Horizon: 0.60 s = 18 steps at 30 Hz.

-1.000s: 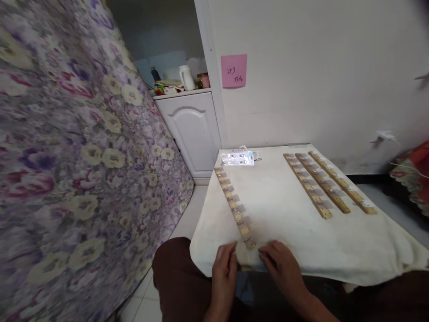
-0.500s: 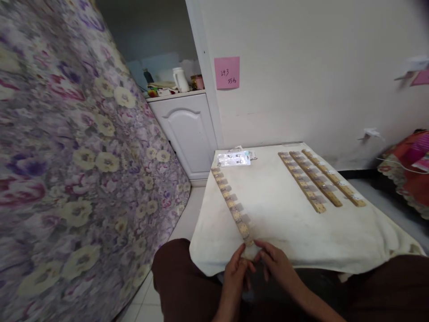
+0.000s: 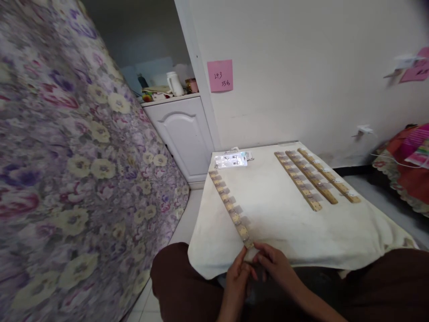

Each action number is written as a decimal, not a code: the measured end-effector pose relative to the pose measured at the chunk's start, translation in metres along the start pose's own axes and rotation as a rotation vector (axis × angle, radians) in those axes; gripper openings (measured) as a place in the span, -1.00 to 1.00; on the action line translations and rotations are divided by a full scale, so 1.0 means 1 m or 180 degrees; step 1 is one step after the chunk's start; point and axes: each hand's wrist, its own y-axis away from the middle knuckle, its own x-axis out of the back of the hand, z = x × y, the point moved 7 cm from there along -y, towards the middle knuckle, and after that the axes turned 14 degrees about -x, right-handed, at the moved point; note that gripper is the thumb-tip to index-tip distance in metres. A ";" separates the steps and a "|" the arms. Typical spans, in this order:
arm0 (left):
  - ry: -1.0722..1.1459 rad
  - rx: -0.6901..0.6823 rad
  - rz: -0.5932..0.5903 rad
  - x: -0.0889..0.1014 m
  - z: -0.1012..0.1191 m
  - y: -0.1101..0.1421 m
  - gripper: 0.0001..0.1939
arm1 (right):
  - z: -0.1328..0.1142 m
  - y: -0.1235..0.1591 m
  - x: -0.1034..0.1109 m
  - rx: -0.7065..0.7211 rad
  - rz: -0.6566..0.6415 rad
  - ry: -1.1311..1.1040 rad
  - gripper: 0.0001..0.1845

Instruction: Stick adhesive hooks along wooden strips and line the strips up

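A long, narrow wooden strip lies along the left side of the cloth-covered table, bearing a row of small clear pieces that stick up. At its near end is my left hand, index finger reaching to the strip's tip and the other fingers curled in. My right hand faces it from the right, its index fingertip also by that end and its remaining fingers bent. Whatever the curled fingers hold, if anything, is too small and hidden to name.
Three similar wooden strips lie side by side at the table's right. Clear packages with small items rest at the far left corner of the white cloth. A flowered curtain hangs at left; a white cabinet stands behind.
The view has shifted slightly. Both hands stay at the near end of the left strip, with only small finger movements.
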 end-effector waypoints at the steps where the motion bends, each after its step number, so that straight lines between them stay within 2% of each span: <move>1: -0.0029 -0.0013 -0.0043 -0.003 0.000 0.002 -0.18 | 0.000 0.002 0.002 0.0009 0.0011 0.0032 -0.56; 7: -0.0001 0.0041 -0.0201 -0.017 -0.002 0.011 -0.17 | 0.006 0.013 0.011 -0.0096 0.0001 -0.0049 -0.51; 14: -0.0029 -0.0060 0.0038 -0.011 0.003 0.007 -0.15 | 0.007 0.010 0.013 -0.0334 -0.0034 -0.0264 -0.42; 18: 0.0025 -0.0048 -0.0026 -0.014 0.001 0.004 -0.15 | 0.008 0.009 0.011 -0.0383 -0.0059 -0.0309 -0.39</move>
